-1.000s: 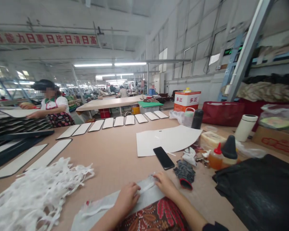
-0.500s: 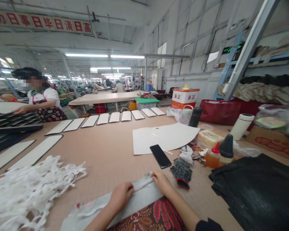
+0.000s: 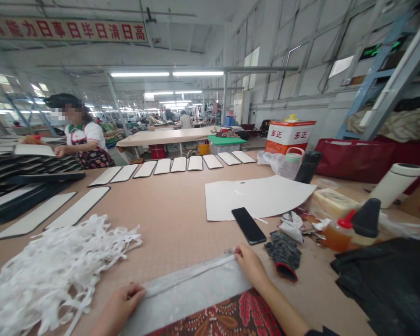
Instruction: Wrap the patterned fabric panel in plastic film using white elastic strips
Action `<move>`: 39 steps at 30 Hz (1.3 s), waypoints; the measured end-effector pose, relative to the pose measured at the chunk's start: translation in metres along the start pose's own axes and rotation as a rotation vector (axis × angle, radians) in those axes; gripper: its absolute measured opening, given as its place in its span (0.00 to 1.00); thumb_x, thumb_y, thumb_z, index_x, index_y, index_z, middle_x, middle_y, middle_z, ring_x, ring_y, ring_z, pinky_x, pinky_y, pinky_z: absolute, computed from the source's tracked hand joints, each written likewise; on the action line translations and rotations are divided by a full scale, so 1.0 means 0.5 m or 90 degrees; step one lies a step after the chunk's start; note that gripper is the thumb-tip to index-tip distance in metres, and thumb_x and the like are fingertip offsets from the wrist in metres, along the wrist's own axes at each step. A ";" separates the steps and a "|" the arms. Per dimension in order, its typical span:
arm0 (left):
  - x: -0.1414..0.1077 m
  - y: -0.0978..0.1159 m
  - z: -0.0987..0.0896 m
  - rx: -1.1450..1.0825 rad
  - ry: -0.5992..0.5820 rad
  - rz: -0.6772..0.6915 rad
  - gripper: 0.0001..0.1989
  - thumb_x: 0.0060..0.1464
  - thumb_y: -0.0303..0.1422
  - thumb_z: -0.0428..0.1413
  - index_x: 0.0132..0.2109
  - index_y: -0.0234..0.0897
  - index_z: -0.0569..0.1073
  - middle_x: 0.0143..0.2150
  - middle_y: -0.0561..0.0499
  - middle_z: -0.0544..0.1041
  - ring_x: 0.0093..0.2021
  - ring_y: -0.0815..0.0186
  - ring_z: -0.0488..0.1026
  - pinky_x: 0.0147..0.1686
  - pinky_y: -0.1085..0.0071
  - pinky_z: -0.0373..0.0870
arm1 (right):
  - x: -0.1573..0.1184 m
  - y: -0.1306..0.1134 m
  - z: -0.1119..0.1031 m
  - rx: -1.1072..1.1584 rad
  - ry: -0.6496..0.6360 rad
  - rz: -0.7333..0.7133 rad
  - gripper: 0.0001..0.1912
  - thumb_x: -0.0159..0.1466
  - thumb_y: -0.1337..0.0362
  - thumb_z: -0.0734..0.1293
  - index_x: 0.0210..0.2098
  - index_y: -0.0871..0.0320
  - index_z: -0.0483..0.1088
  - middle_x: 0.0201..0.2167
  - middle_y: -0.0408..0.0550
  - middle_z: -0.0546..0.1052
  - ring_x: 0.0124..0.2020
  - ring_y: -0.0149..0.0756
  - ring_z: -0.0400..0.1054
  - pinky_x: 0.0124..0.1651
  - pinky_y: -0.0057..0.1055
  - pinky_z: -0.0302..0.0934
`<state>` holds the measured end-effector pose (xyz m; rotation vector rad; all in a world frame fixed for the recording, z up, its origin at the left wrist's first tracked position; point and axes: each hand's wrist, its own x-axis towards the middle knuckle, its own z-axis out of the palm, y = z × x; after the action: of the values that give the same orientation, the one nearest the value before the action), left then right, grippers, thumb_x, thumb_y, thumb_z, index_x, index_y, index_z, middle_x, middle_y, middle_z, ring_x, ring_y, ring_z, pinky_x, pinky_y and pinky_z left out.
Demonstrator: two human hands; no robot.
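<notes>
A grey panel (image 3: 199, 291) lies along the near edge of the table, with a narrow white strip (image 3: 189, 275) laid along its far edge. My left hand (image 3: 121, 303) presses the strip's left part onto the panel. My right hand (image 3: 250, 265) pins the strip's right end at the panel's far right corner. A heap of loose white strips (image 3: 52, 268) lies to the left of my left hand.
A black phone (image 3: 248, 225), a dark glove (image 3: 283, 252), glue bottles (image 3: 353, 228) and a white sheet (image 3: 255, 196) lie right of centre. Black material (image 3: 388, 284) covers the near right. White-faced panels (image 3: 182, 164) line the far edge. A person (image 3: 84, 144) handles stacked panels (image 3: 24, 172) at left.
My left hand has slid left along the strip, away from my right hand, which stays at the strip's right end. The camera has shifted slightly.
</notes>
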<state>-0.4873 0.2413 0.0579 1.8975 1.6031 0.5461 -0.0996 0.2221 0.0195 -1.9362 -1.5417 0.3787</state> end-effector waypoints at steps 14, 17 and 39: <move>-0.043 -0.067 -0.009 -0.022 0.211 -0.067 0.09 0.41 0.31 0.47 0.29 0.34 0.70 0.27 0.50 0.73 0.31 0.62 0.69 0.33 0.70 0.62 | 0.007 0.074 0.057 -0.011 -0.031 -0.056 0.08 0.56 0.59 0.55 0.28 0.54 0.62 0.30 0.49 0.73 0.32 0.41 0.68 0.36 0.32 0.57; -0.040 -0.071 -0.008 -0.035 0.215 -0.060 0.10 0.43 0.32 0.47 0.30 0.34 0.70 0.28 0.49 0.73 0.32 0.62 0.69 0.34 0.69 0.62 | 0.005 0.071 0.056 -0.009 -0.024 -0.050 0.09 0.55 0.58 0.55 0.28 0.54 0.63 0.30 0.49 0.73 0.33 0.41 0.68 0.36 0.33 0.57; -0.054 -0.060 0.013 -0.090 0.228 -0.057 0.08 0.45 0.32 0.48 0.29 0.35 0.70 0.28 0.50 0.74 0.32 0.62 0.71 0.35 0.69 0.65 | -0.015 0.054 0.050 0.002 0.001 -0.058 0.14 0.56 0.55 0.53 0.32 0.54 0.63 0.35 0.50 0.73 0.38 0.41 0.67 0.40 0.33 0.58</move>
<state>-0.5103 0.2168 0.0350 1.6818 1.8070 0.9775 -0.0955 0.2191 -0.0178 -1.8559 -1.6206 0.3399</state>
